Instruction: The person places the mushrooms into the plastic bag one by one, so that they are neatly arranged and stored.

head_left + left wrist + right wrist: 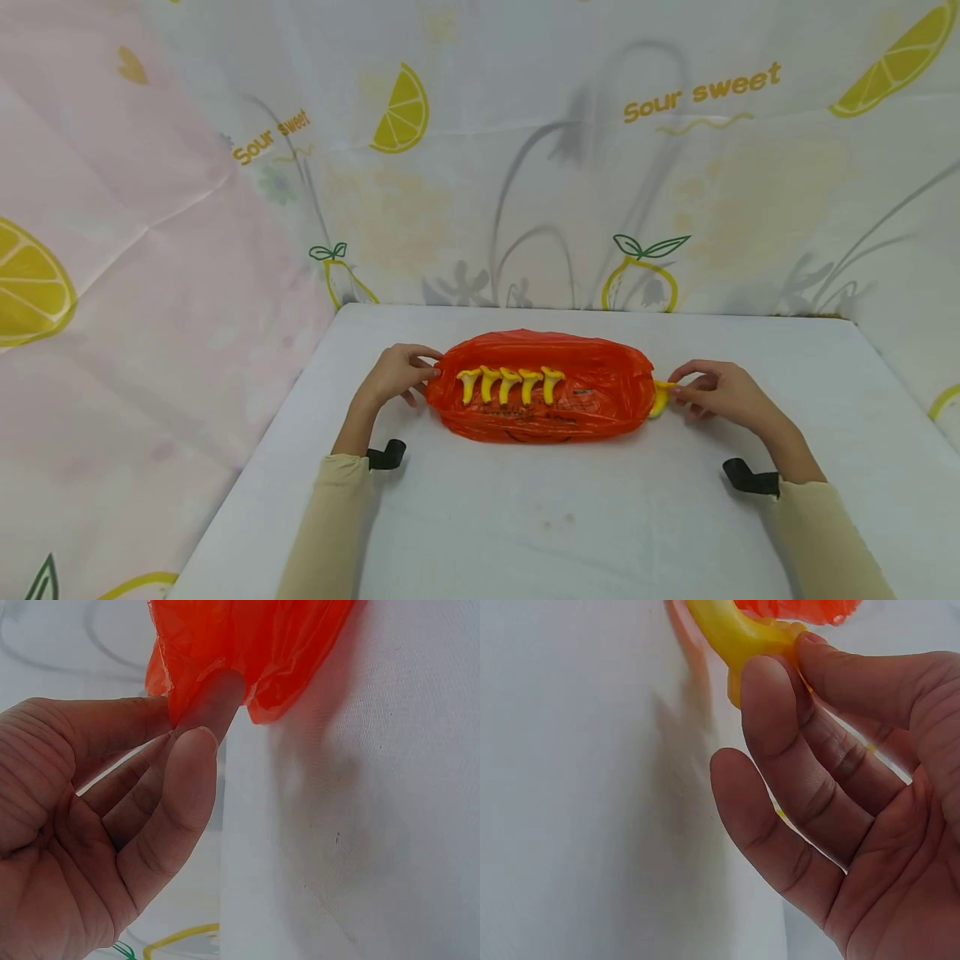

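Observation:
A red plastic bag (600, 400) lies spread on the white table, its rim raised like a shallow tray. Inside it, several yellow mushroom-shaped pieces (509, 387) stand in a row toward the left. My left hand (397, 372) pinches the bag's left edge; in the left wrist view the red film (255, 645) meets the fingertips. At the opposite end, my right hand (716, 392) holds another yellow mushroom-shaped piece (735, 634) by its wider end, between thumb and fingers. Its curved narrow part hangs down just outside the bag's right rim.
The white table (555, 517) ends at a hanging cloth (480, 167) printed with lemons and the words "Sour sweet". A black wrist mount (386, 455) shows at the left sleeve, and another black mount (750, 478) at the right.

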### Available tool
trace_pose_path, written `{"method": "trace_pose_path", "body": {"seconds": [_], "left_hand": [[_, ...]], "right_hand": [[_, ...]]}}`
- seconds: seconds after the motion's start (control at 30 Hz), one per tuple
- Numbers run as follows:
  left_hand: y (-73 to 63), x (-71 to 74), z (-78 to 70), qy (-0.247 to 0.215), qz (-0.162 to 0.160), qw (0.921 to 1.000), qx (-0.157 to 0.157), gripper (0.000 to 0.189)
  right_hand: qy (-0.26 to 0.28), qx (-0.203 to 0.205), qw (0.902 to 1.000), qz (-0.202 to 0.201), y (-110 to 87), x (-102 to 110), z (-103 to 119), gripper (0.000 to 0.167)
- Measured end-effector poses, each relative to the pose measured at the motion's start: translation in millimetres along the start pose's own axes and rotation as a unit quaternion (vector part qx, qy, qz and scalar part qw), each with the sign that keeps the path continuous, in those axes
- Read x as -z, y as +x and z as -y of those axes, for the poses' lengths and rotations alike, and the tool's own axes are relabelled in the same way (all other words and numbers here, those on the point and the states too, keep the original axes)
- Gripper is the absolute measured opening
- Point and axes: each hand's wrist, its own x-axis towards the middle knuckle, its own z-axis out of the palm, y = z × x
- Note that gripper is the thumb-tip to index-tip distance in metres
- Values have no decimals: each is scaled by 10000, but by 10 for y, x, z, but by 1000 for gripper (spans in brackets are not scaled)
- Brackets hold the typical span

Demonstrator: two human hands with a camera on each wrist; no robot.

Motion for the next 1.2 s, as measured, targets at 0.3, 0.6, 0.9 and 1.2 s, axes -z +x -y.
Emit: {"method": "trace_pose_path", "body": {"seconds": [0.3, 0.6, 0.9, 1.2], "left_hand": [[5, 2, -16, 56, 70, 9999, -55, 33], [17, 7, -21, 12, 19, 10000, -62, 32], [-12, -4, -32, -29, 27, 10000, 46, 33], [0, 2, -32, -25, 30, 10000, 17, 33]], "right_hand": [[185, 157, 9995, -187, -169, 165, 50, 38], [369, 529, 9965, -527, -281, 299, 185, 33], [579, 823, 9925, -691, -296, 318, 300, 25], [693, 1046, 9895, -719, -222, 258, 529, 25]]}}
